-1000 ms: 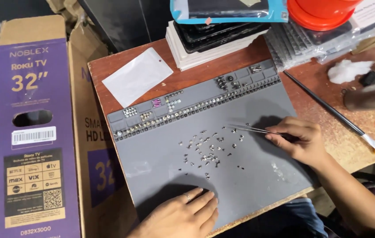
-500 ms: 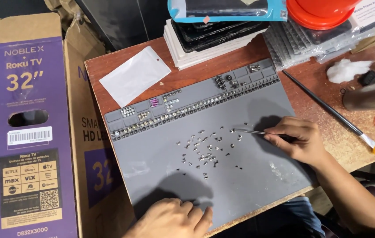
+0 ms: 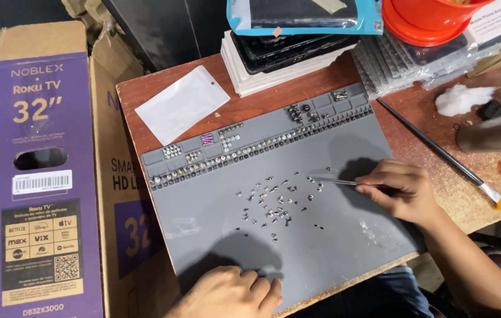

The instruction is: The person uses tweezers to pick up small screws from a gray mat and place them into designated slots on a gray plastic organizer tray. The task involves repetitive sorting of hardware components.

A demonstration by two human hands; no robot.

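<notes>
While the right hand (image 3: 400, 191) pinches slim tweezers (image 3: 336, 181) over the grey mat (image 3: 344, 247), their tips reach the scattered screws (image 3: 274, 203) (mid-mat); the left hand (image 3: 232, 294) rests flat, empty, on the mat's near edge.

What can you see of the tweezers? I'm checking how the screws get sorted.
The tweezers are thin, silvery metal, lying nearly level and pointing left over the grey mat. The right hand pinches their rear end; the fine tips reach the edge of the scattered small screws. Whether the tips grip a screw is too small to tell.
</notes>
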